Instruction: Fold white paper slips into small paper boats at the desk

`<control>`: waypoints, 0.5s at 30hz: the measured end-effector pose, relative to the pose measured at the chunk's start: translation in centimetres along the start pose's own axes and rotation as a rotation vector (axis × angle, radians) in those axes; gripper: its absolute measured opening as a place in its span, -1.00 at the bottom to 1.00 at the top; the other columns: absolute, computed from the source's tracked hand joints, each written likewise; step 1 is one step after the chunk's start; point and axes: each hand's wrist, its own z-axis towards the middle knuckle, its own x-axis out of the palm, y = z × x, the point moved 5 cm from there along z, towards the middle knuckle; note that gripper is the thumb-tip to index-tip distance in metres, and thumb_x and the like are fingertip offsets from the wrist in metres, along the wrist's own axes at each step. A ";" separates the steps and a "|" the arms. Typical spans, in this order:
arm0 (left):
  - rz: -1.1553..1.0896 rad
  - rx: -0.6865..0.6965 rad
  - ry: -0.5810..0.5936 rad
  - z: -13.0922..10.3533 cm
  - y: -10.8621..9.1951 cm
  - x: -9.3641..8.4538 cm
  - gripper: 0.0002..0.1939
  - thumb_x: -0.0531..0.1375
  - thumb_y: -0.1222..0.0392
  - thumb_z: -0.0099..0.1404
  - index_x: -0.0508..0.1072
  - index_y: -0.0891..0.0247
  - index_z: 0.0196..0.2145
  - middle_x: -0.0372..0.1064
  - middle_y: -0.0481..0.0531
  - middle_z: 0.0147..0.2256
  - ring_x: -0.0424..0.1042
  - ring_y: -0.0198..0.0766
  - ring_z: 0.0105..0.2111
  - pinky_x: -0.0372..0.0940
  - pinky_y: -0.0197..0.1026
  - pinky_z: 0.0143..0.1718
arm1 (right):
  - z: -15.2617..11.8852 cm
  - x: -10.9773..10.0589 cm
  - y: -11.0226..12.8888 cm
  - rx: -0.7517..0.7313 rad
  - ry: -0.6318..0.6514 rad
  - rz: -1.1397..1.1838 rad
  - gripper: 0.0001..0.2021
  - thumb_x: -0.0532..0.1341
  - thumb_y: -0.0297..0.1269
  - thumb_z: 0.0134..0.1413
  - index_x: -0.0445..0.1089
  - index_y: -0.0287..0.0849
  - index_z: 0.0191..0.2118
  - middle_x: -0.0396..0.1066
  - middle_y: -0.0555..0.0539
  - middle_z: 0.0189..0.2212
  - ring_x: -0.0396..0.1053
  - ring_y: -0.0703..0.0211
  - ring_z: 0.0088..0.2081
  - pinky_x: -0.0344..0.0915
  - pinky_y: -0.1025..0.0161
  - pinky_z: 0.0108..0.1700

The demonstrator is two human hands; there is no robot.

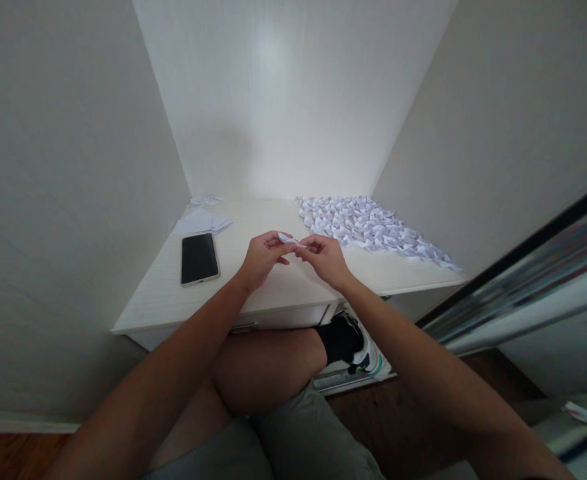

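Just above the white desk [253, 287], a small folded piece of white paper [287, 238] is held between both hands. My left hand [266, 257] pinches its left part with thumb and fingers. My right hand [325, 257] closes thumb and fingertips on its right end, and the two hands nearly meet. Behind and to the right of my right hand lies a wide spread of small folded white paper pieces [368, 223].
A dark phone [199, 259] lies at the left of the desk. Behind it are flat white paper sheets [198, 221] and a small group of paper bits [205, 199]. Walls enclose the desk at left, back and right. My leg and shoe [371, 353] are below its front edge.
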 end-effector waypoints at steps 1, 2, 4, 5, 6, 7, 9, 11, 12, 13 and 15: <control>-0.004 -0.011 -0.013 0.0 0.1 -0.1 -0.52 0.49 0.03 -0.04 0.52 0.34 -0.22 0.57 0.07 -0.31 0.52 -0.28 -0.34 0.35 -0.34 -0.46 | -0.1 0.2 -0.1 0.013 -0.015 0.044 -0.60 0.50 0.05 -0.18 0.49 -0.17 -0.40 0.55 -0.04 -0.46 0.45 0.22 -0.42 0.38 0.26 -0.31; -0.008 -0.020 -0.023 -0.1 0.1 -0.1 -0.52 0.49 0.03 -0.05 0.52 0.34 -0.23 0.57 0.08 -0.31 0.52 -0.28 -0.35 0.34 -0.34 -0.46 | -0.1 0.4 -0.2 0.025 -0.022 0.076 -0.59 0.51 0.07 -0.20 0.47 -0.16 -0.40 0.55 -0.05 -0.46 0.48 0.20 -0.40 0.40 0.24 -0.29; -0.019 -0.036 -0.035 -0.2 0.2 -0.3 -0.53 0.50 0.04 -0.06 0.52 0.35 -0.25 0.56 0.08 -0.33 0.52 -0.27 -0.35 0.35 -0.33 -0.45 | -0.2 0.8 -0.5 0.034 -0.024 0.057 -0.55 0.49 0.12 -0.19 0.46 -0.16 -0.38 0.56 -0.07 -0.44 0.52 0.17 -0.37 0.44 0.22 -0.26; -0.026 -0.042 -0.039 -0.2 0.2 -0.3 -0.53 0.51 0.05 -0.07 0.52 0.35 -0.26 0.56 0.07 -0.34 0.53 -0.27 -0.35 0.36 -0.32 -0.44 | -0.2 1.0 -0.6 0.033 -0.026 0.013 -0.54 0.47 0.15 -0.15 0.46 -0.16 -0.37 0.57 -0.08 -0.43 0.53 0.16 -0.37 0.45 0.21 -0.25; -0.032 -0.047 -0.039 -0.2 0.3 -0.4 -0.53 0.51 0.06 -0.07 0.52 0.35 -0.25 0.56 0.07 -0.34 0.53 -0.27 -0.35 0.38 -0.31 -0.42 | -0.3 1.0 -0.7 0.029 -0.029 -0.042 -0.54 0.44 0.17 -0.10 0.46 -0.16 -0.35 0.58 -0.09 -0.42 0.54 0.15 -0.36 0.46 0.20 -0.25; -0.036 -0.054 -0.036 -0.2 0.3 -0.5 -0.52 0.52 0.06 -0.06 0.52 0.35 -0.23 0.55 0.07 -0.33 0.53 -0.27 -0.34 0.41 -0.29 -0.39 | -0.3 1.0 -0.8 0.025 -0.032 -0.101 -0.55 0.41 0.17 -0.05 0.46 -0.17 -0.33 0.59 -0.11 -0.41 0.55 0.14 -0.36 0.47 0.19 -0.24; -0.032 -0.078 -0.029 -0.3 0.4 -0.6 -0.48 0.52 0.09 -0.03 0.52 0.35 -0.14 0.56 0.08 -0.29 0.54 -0.25 -0.30 0.48 -0.23 -0.32 | -0.5 0.7 -1.2 0.022 -0.033 -0.211 -0.62 0.37 0.09 0.07 0.47 -0.19 -0.31 0.60 -0.13 -0.40 0.57 0.12 -0.35 0.47 0.19 -0.24; 0.029 -0.098 -0.034 -0.3 0.6 -0.8 -0.46 0.48 0.11 0.06 0.50 0.35 -0.04 0.58 0.14 -0.19 0.55 -0.22 -0.23 0.53 -0.18 -0.26 | -0.6 -0.5 -1.6 0.026 -0.041 -0.338 -0.74 0.33 -0.07 0.16 0.49 -0.20 -0.30 0.61 -0.12 -0.40 0.56 0.13 -0.35 0.46 0.19 -0.23; 0.076 -0.101 -0.044 -0.2 0.7 -0.9 -0.46 0.46 0.12 0.10 0.49 0.35 0.00 0.57 0.18 -0.13 0.56 -0.21 -0.20 0.54 -0.18 -0.26 | -0.7 -1.3 -1.7 0.029 -0.054 -0.422 -0.80 0.32 -0.15 0.18 0.51 -0.20 -0.30 0.61 -0.12 -0.40 0.55 0.13 -0.35 0.45 0.19 -0.21; 0.126 -0.098 -0.057 -0.2 0.7 -1.1 -0.48 0.44 0.13 0.13 0.48 0.35 0.01 0.56 0.21 -0.07 0.56 -0.20 -0.19 0.54 -0.19 -0.28 | -0.8 -2.3 -1.8 0.031 -0.078 -0.514 -0.86 0.29 -0.23 0.20 0.52 -0.20 -0.30 0.60 -0.12 -0.39 0.54 0.13 -0.34 0.44 0.18 -0.17; 0.209 -0.082 -0.070 -0.1 0.8 -1.3 -0.52 0.43 0.16 0.14 0.49 0.36 -0.01 0.55 0.24 -0.04 0.56 -0.20 -0.21 0.52 -0.23 -0.35 | -0.7 -4.5 -2.0 0.040 -0.128 -0.710 -0.89 0.27 -0.35 0.18 0.55 -0.23 -0.30 0.59 -0.17 -0.35 0.53 0.08 -0.28 0.40 0.12 -0.07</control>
